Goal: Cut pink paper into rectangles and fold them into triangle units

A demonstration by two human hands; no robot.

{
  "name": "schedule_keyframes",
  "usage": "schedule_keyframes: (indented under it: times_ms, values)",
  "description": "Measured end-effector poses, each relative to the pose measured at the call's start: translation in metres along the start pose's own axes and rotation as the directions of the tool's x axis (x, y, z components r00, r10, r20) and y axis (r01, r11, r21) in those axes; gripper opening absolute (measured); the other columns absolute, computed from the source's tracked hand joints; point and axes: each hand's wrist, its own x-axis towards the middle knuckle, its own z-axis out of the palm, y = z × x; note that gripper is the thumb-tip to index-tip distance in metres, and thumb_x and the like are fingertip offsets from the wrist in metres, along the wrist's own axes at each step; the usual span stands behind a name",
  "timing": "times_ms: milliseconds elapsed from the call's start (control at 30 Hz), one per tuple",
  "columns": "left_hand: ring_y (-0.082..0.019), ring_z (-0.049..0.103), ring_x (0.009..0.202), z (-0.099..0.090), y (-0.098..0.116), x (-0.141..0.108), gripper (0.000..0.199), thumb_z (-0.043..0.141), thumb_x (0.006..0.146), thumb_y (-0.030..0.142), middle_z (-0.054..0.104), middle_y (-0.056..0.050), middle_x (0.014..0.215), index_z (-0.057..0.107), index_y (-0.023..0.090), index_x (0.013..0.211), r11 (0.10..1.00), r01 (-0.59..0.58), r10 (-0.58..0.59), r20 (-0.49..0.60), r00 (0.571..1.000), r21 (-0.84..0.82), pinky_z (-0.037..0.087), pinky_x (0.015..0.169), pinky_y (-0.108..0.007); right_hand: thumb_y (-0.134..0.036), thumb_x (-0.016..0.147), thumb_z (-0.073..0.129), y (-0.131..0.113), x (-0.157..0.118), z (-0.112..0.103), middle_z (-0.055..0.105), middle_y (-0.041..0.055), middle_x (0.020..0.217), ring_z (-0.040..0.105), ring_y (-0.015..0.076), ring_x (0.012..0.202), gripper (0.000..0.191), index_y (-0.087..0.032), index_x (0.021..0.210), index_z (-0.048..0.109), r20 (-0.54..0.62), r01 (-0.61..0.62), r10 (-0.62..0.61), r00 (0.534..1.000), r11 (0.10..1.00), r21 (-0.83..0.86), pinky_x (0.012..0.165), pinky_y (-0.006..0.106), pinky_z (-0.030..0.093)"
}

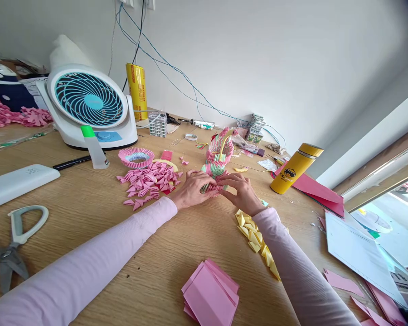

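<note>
My left hand (194, 189) and my right hand (240, 191) meet at mid-table, fingers closed on the near side of a pink and green modular origami piece (211, 170). The fingers cover much of it. Right behind it stands a pink origami basket (225, 147) with a yellow curved handle; whether the two touch, I cannot tell. Beside my left hand lies a heap of pink folded paper triangles (146, 179). Yellow folded paper pieces (253, 233) lie beneath and beside my right forearm. A stack of pink paper sheets (211, 294) rests nearer to me.
On the left are a fan (93, 102), scissors (13, 249), a glue bottle (95, 149) and a pink origami ring (136, 157). A yellow flask (294, 170) stands at right, near a red folder (321, 192). Cables (177, 70) hang along the wall.
</note>
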Motion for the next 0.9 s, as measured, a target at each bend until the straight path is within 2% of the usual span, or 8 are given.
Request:
schedule_keyframes:
  times_ms: [400,533,667,800,900]
  values:
    - [-0.021,0.061,0.096,0.002,0.002,0.000,0.026,0.059,0.085,0.047,0.071,-0.003,0.094,0.064,0.021,0.090,1.000,0.004,-0.004,-0.014,1.000,0.003,0.030,0.095,-0.040,-0.030,0.086,0.066,0.000,0.003,0.001,0.074,0.0035,0.100,0.059,0.0257,0.104,0.013,-0.028,0.097,0.073,-0.014,-0.019,0.020,1.000,0.998,0.055,0.092,0.043,0.038]
    - [-0.021,0.059,0.101,-0.004,0.000,0.000,0.024,0.049,0.093,0.040,0.070,-0.003,0.102,0.065,0.023,0.096,0.999,0.014,-0.013,0.021,1.000,-0.032,0.032,0.093,-0.038,-0.029,0.087,0.064,-0.007,-0.001,-0.004,0.070,0.0060,0.112,0.058,0.0257,0.109,0.020,-0.026,0.105,0.070,-0.073,-0.022,0.025,0.997,0.999,0.037,0.089,0.041,0.042]
    - [-0.020,0.055,0.109,-0.014,0.000,-0.001,0.028,0.040,0.096,0.035,0.066,-0.004,0.112,0.064,0.022,0.105,0.996,0.018,-0.019,-0.011,1.000,-0.086,0.033,0.096,-0.036,-0.025,0.087,0.061,-0.013,-0.014,-0.013,0.068,0.0091,0.117,0.058,0.0277,0.109,0.023,-0.023,0.110,0.068,-0.151,-0.089,0.080,0.985,0.995,-0.055,0.085,0.042,0.044]
    - [-0.023,0.051,0.111,-0.013,-0.002,0.003,0.031,0.052,0.089,0.045,0.066,-0.006,0.111,0.068,0.021,0.099,0.992,0.026,-0.020,0.050,0.999,-0.120,0.030,0.099,-0.038,-0.020,0.090,0.056,-0.023,-0.035,-0.023,0.069,0.0092,0.115,0.061,0.0270,0.105,0.022,-0.023,0.108,0.067,-0.069,-0.115,0.108,0.992,0.988,-0.098,0.084,0.043,0.042]
    - [-0.024,0.052,0.106,-0.009,-0.003,0.009,0.035,0.056,0.084,0.052,0.068,-0.006,0.101,0.072,0.021,0.087,0.987,0.054,-0.039,0.102,0.994,-0.152,0.030,0.096,-0.038,-0.021,0.091,0.055,-0.035,-0.051,-0.029,0.070,0.0089,0.113,0.063,0.0251,0.103,0.020,-0.024,0.106,0.067,0.015,-0.087,0.089,0.996,0.991,-0.101,0.085,0.042,0.041]
